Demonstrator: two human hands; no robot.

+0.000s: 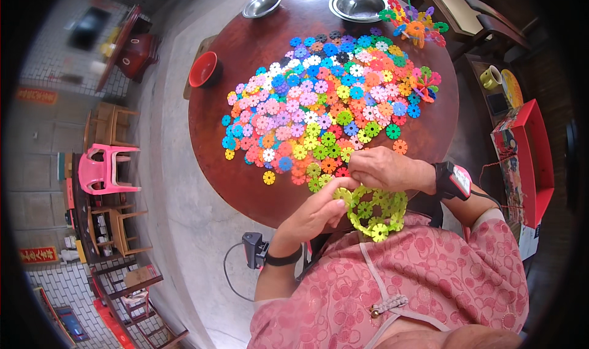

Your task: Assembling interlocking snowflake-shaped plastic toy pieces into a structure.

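Note:
Close to my body, at the near edge of the table, both hands hold a ring-like build of lime-green snowflake discs point(380, 231), its slotted discs joined edge to edge. My left hand point(316, 209) pinches a lime-green disc at the build's left side, thumb and fingers together. Over the top of the build, my right hand point(388, 168) is closed with its fingertips bent down; the fingers hide what they grip. Just beyond the hands lies a wide spread of loose snowflake discs point(297, 112) in many colours, with green and yellow ones nearest.
The discs lie on a round dark-red table point(215, 146). A red bowl point(205, 69) sits at its left edge, and two metal bowls point(262, 5) stand at the far side. A multicoloured disc build point(417, 27) is at the far right. Beside me on the right is a red box point(532, 165).

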